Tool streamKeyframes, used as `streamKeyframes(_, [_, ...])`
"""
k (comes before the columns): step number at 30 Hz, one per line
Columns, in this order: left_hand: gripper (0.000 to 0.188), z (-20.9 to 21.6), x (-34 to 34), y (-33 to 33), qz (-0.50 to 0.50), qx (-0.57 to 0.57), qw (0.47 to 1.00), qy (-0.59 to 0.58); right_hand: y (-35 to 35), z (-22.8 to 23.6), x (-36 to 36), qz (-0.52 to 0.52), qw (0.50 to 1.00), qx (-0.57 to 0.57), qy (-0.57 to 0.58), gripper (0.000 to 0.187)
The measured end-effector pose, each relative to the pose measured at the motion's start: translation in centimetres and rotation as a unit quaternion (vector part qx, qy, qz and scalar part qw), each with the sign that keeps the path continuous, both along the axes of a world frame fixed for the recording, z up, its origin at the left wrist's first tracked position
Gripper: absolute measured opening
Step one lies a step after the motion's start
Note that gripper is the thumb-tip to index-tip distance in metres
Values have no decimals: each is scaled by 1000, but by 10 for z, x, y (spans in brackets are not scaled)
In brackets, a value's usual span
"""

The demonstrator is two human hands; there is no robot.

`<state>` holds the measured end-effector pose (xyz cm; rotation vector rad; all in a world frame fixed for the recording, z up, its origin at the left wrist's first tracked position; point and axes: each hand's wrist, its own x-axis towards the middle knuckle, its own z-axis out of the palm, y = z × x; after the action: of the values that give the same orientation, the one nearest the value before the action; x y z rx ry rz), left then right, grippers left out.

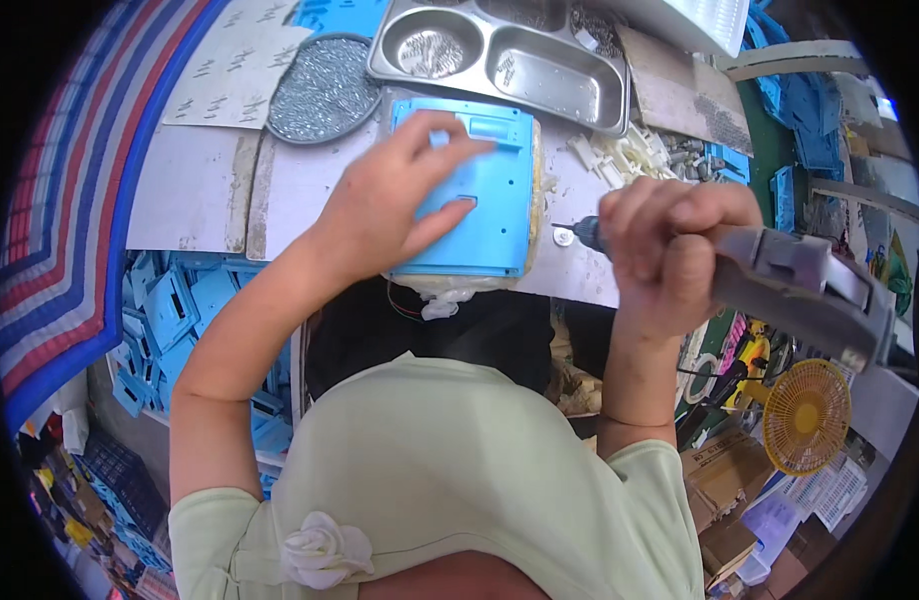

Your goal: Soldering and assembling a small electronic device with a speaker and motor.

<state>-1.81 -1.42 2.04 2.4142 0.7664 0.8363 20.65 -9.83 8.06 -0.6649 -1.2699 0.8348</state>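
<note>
The left hand (395,195) is spread over the blue panel (495,222), nothing visible in its grasp, thumb and index finger parted and pointing towards 3 o'clock; its fingertips are blurred, and I cannot tell whether they press on the surface. The right hand (670,240) is wrapped firmly around a dark power screwdriver (805,285), whose bit points to 9 o'clock, short of the panel's edge and apart from it.

The panel lies flat at the near edge of the white worktable (185,205), on a padded base (537,190) that shows along its 3 o'clock side; taking the panel as the dial's centre, a small white round piece (563,237) sits near it at 4 o'clock; a heap of cream plastic parts (625,158) lies towards 3; a steel compartment tray (565,75) with small metal pieces stands between 12 and 1; a round dish (325,90) full of small metal pieces is at 10; below table level, more blue panels (175,305) are piled at 8, and a yellow fan (807,417) stands at 4, well apart.
</note>
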Motion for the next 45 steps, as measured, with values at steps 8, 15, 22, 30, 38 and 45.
streamKeyframes(8, [40, 36, -35, 18, 4, 111, 994, -8, 24, 43, 14, 26, 998, 13, 63, 18])
streamKeyframes(15, [39, -93, -311, -142, 549, -213, 791, -168, 27, 31, 39, 8, 999, -20, 50, 18])
streamKeyframes(22, [71, -210, -464, -254, 761, -250, 538, -263, 58, 28, 22, -24, 997, -47, 63, 13])
streamKeyframes(30, [58, 14, -206, 1, 372, 53, 915, -148, 63, 35, 34, -104, 989, -95, 47, 22])
streamKeyframes(38, [53, 41, -22, 408, 152, 97, 983, 31, 71, 37, 80, -209, 965, -157, 7, 28])
streamKeyframes(45, [128, 19, 98, 711, 305, 125, 943, -52, 74, 31, 106, -258, 952, -163, -27, 42])
